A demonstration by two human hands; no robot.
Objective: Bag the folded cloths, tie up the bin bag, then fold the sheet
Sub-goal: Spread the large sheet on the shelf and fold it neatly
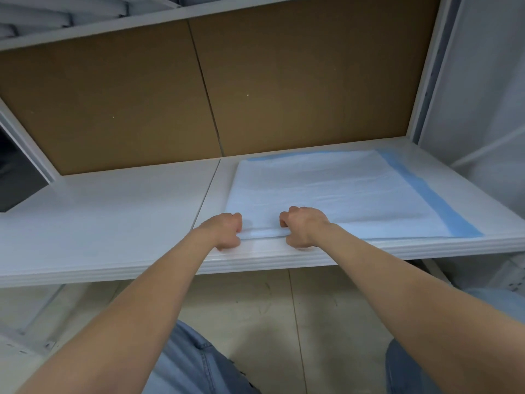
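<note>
Closest in, blue denim jeans cover the person's legs above a pale beige tiled floor. Two bare forearms reach forward and up to the front edge of a white shelf.

The left hand and right hand sit near each other, both with fingers curled tight. Each grips the doubled-over near edge of a thin white sheet with a blue border, the left hand at its near left corner. The sheet lies flat on the right half of the shelf, its blue band running along the right side and far edge.

A dark object intrudes at the far left. Behind the shelf stands a brown cardboard backing with one seam. Above it, an upper white shelf carries folded white cloths, only partly in view.
</note>
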